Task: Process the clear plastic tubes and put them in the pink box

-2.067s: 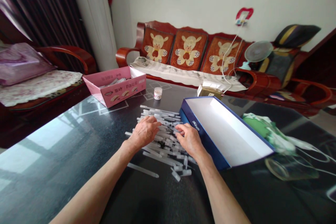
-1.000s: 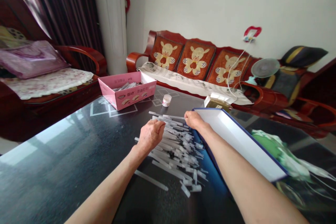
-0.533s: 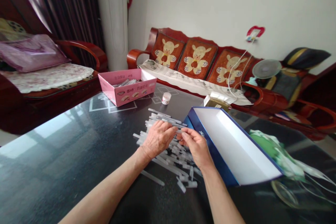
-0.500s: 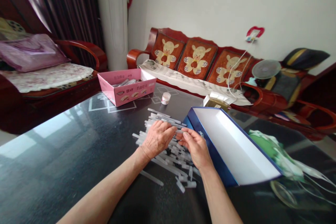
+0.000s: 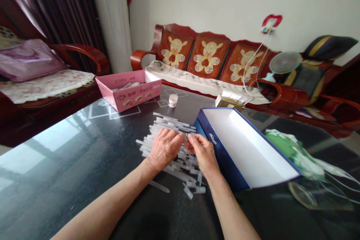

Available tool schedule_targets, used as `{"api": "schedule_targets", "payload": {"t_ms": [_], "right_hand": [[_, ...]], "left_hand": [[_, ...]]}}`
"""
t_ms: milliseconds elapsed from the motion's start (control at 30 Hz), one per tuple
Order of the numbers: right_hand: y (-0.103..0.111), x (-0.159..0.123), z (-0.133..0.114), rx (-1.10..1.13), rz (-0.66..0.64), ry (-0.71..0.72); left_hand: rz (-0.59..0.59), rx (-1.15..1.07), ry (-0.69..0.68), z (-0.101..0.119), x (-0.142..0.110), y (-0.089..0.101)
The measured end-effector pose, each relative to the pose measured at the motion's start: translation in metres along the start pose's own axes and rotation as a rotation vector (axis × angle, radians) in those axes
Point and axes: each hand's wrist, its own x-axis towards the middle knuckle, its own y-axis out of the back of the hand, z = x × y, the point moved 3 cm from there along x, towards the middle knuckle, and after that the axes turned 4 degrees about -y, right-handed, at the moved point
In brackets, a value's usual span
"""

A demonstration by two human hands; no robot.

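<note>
A loose pile of clear plastic tubes with white ends (image 5: 170, 123) lies on the dark glass tabletop (image 5: 56, 180), with a few stray pieces at its near edge. My left hand (image 5: 164, 149) lies palm down on the pile, fingers together; whatever it grips is hidden. My right hand (image 5: 202, 153) sits just to its right, thumb and fingers pinched on a thin tube near the pile's middle. Directly right of that hand is an open blue box lid with a white inside (image 5: 242, 146).
A pink cardboard box (image 5: 128, 97) holding packets and a small white jar (image 5: 173, 100) stand beyond the pile. A tan packet (image 5: 229, 101) sits at the far table edge. Green-and-white cloth (image 5: 292, 150) lies at the right. A red wooden sofa (image 5: 208, 56) stands behind.
My right hand has come back from the far end of the pile to beside my left hand, and both now stay close together. The view has shifted slightly left and up.
</note>
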Motion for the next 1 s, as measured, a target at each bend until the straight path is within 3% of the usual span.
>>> {"api": "schedule_targets", "payload": {"t_ms": [500, 767, 1000], "right_hand": [[0.005, 0.003, -0.009, -0.140, -0.115, 0.116], [0.003, -0.002, -0.015, -0.349, -0.035, 0.211], [0.005, 0.002, -0.011, -0.221, -0.082, 0.147]], "left_hand": [[-0.016, 0.079, 0.005, -0.001, 0.001, 0.004], [-0.019, 0.076, 0.003, -0.002, 0.001, 0.003], [-0.044, 0.058, 0.028, -0.004, 0.001, 0.003]]}}
